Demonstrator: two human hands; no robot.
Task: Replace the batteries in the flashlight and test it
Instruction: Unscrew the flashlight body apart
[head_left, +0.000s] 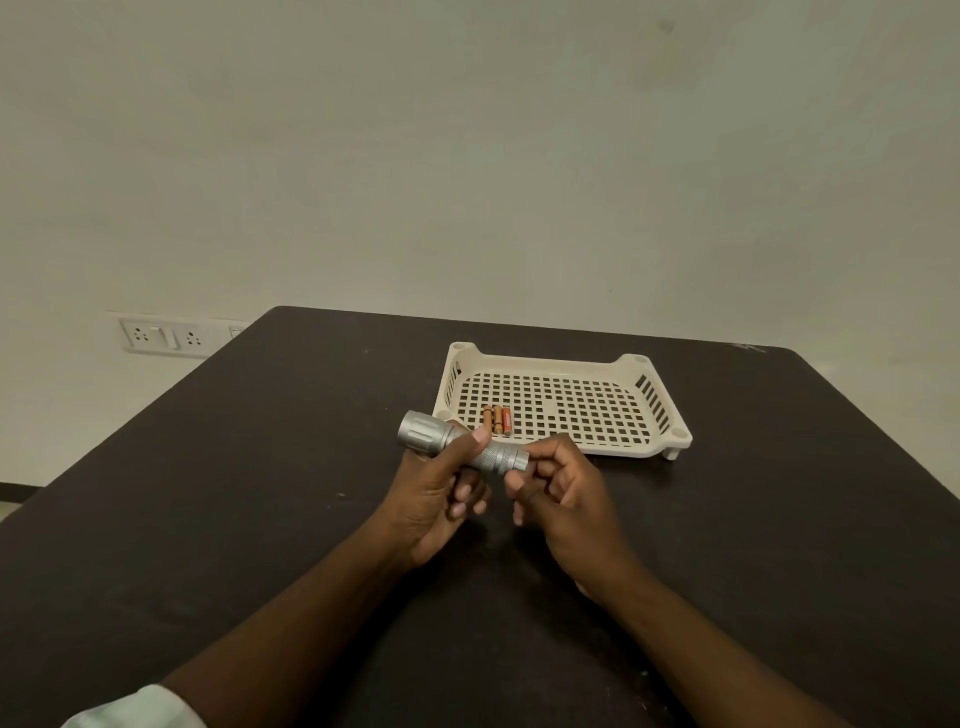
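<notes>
A silver metal flashlight (457, 444) is held above the dark table, its wide head pointing up-left and its knurled tail to the right. My left hand (434, 499) wraps around the middle of its body, thumb on top. My right hand (563, 499) touches the tail cap end with its fingertips. Three small orange batteries (497, 420) lie side by side in the near left corner of a cream perforated tray (566, 402) just behind the flashlight.
The dark table (260, 493) stretches to both sides, with its far edge against a pale wall. A white socket and switch panel (166, 336) is on the wall at the left, beyond the table's corner.
</notes>
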